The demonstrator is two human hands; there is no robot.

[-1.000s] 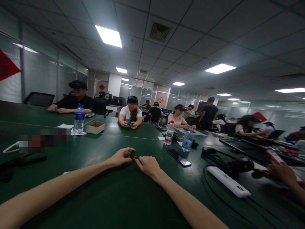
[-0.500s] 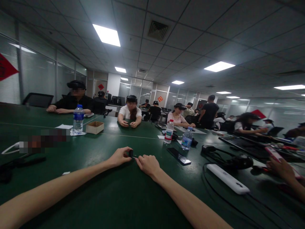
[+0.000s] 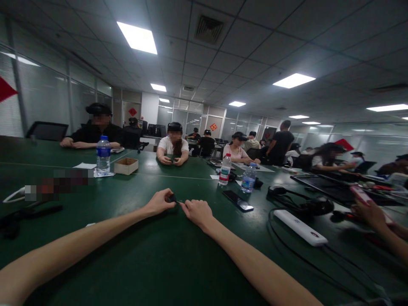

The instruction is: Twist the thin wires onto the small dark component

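Observation:
Both my arms reach forward over a dark green table. My left hand is closed in a pinch on a small black object held just above the tabletop. My right hand is curled shut right beside it, fingertips meeting the same small object; a thin part pokes out between the two hands. What the object is I cannot make out.
A black phone and two water bottles lie beyond my hands. A white power strip with cables and black headsets sit to the right. A cardboard box and another bottle stand at left. Several people sit around; another person's hand holds a phone at right.
My hands stay joined on the small black object, the left fingers closing a little lower over it. The view has tipped slightly upward.

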